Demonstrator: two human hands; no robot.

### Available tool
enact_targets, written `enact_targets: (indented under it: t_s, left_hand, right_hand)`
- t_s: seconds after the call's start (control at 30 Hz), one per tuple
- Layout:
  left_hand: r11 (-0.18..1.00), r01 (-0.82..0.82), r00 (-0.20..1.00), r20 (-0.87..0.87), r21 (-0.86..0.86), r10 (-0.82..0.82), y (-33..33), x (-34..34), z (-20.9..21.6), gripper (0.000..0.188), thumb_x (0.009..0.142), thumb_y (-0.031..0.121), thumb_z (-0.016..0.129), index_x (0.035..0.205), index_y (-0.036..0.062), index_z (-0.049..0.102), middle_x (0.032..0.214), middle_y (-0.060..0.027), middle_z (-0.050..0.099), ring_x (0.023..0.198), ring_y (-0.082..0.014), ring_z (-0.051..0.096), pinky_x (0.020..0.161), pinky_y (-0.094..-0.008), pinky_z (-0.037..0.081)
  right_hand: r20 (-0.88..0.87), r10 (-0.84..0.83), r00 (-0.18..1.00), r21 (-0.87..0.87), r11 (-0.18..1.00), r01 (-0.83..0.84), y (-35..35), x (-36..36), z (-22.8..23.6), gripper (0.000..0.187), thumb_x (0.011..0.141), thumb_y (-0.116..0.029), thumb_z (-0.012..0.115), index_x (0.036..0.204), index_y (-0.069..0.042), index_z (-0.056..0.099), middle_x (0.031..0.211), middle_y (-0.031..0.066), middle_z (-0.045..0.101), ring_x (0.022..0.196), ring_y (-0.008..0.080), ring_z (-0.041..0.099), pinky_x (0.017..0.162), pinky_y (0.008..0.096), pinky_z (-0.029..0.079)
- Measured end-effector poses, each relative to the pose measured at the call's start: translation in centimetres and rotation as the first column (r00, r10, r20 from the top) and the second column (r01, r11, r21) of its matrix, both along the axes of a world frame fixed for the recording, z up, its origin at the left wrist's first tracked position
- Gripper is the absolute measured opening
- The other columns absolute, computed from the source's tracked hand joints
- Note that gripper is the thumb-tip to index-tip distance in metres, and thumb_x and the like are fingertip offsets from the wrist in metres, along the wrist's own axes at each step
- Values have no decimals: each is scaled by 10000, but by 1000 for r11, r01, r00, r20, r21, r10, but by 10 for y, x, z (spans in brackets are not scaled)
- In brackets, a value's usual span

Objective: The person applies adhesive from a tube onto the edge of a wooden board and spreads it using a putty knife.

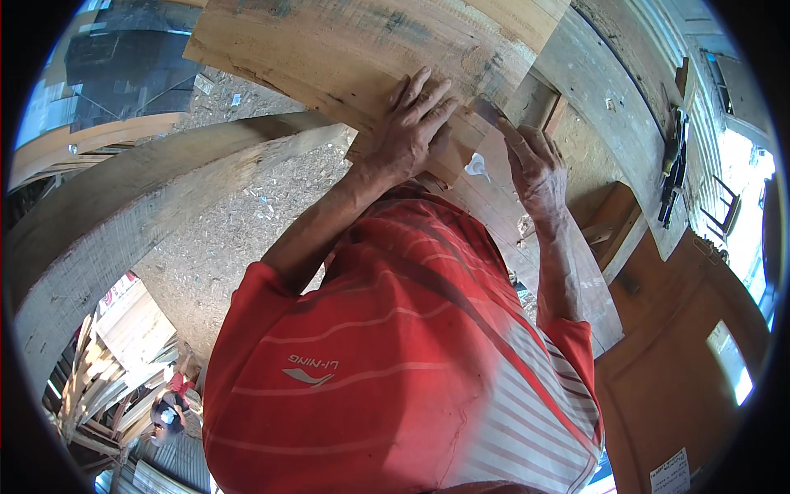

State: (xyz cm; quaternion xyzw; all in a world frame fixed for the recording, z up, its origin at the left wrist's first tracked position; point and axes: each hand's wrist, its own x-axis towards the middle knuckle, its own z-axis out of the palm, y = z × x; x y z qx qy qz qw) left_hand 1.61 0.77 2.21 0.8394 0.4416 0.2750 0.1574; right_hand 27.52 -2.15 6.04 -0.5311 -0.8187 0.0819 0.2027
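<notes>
My left hand [415,123] lies with its fingers stretched out on a wide pale wooden board [354,49], near the board's near edge. A smaller wooden piece [467,136] shows just beside that hand, against the board. My right hand [539,169] is closed, with its index finger pointing along a small dark flat blade [487,107]; the tip meets the wood close to my left fingers. Any handle is hidden in the palm, so I cannot tell the tool's exact kind. A small white patch or scrap [476,165] sits between my two hands on the plank below.
A thick curved timber [164,177] runs along the left, above a floor strewn with shavings [234,214]. Long planks [605,90] and dark tools [675,165] are at the right, with a brown panel [683,305] nearer. Another person [169,412] is at the lower left by stacked wood.
</notes>
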Motion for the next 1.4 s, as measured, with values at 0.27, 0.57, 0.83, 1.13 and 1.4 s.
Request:
enact_targets:
  t_s: [0.27, 0.57, 0.83, 1.13, 1.4]
  left_hand:
    - [999, 35, 999, -10, -29, -35, -12, 18, 3, 529, 950, 257, 694, 1433, 65, 597, 1551, -171, 490, 1494, -444, 351, 1200, -621, 303]
    - [999, 36, 991, -127, -29, -40, -20, 19, 9, 486, 978, 301, 660, 1409, 79, 623, 1576, -167, 456, 1516, -443, 298, 1182, -669, 279]
    - [1000, -24, 985, -169, 0, 24, -18, 26, 9, 460, 974, 280, 671, 1402, 116, 643, 1570, -159, 461, 1509, -436, 307, 1175, -667, 285]
    - [1000, -8, 974, -227, -15, 4, -23, 26, 11, 475, 968, 291, 675, 1409, 116, 641, 1577, -153, 457, 1505, -436, 310, 1178, -673, 266]
    - [1000, 10, 978, -209, -21, -14, -15, 32, 8, 508, 981, 320, 657, 1436, 96, 616, 1579, -172, 463, 1496, -465, 322, 1181, -690, 231]
  right_hand:
    - [-118, -129, 985, -81, 989, 120, -8, 10, -4, 373, 903, -87, 762, 1265, -175, 736, 1012, 68, 699, 916, 265, 696, 800, 395, 577]
    - [-215, -228, 950, -168, 966, 194, -23, 19, -9, 316, 947, -100, 733, 1260, -140, 735, 1026, 94, 713, 935, 289, 716, 786, 404, 581]
    - [-260, -253, 932, -218, 956, 198, -30, 21, -12, 322, 952, -97, 729, 1273, -125, 728, 1052, 110, 719, 934, 292, 718, 783, 400, 579]
    - [-272, -316, 909, -279, 930, 240, -40, 30, -14, 366, 950, -113, 729, 1315, -129, 700, 1076, 113, 723, 970, 310, 714, 825, 423, 572]
    - [-330, -327, 886, -272, 931, 242, -43, 31, -14, 362, 960, -117, 711, 1322, -138, 698, 1089, 109, 720, 982, 311, 706, 831, 424, 567]
